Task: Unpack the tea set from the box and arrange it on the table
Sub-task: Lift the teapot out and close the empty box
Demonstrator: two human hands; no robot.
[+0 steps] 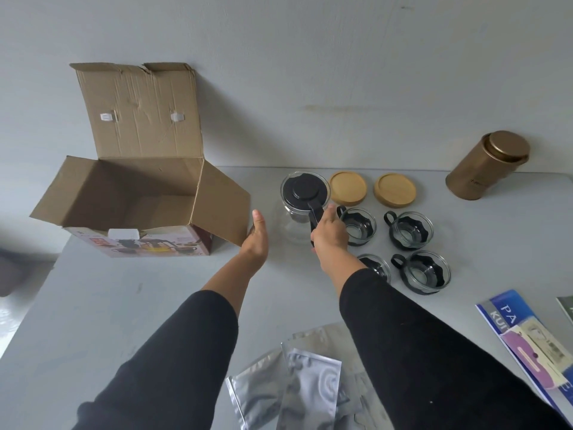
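Observation:
An open cardboard box [130,197] stands at the table's back left, its inside looking empty. To its right a glass teapot [302,197] with a black lid rests on the table. My right hand [330,234] is shut on its black handle. My left hand [257,237] is held flat and open, touching the box's right flap. Several glass cups in black holders, such as the far right one [410,229] and the near right one [429,271], sit right of the teapot. Two round wooden coasters [348,187] [394,190] lie behind them.
A gold tin canister [486,166] leans at the back right by the wall. Silver foil pouches [297,389] lie at the near edge between my arms. Blue and purple leaflets [530,346] lie at the near right. The grey table [108,305] ends at the left.

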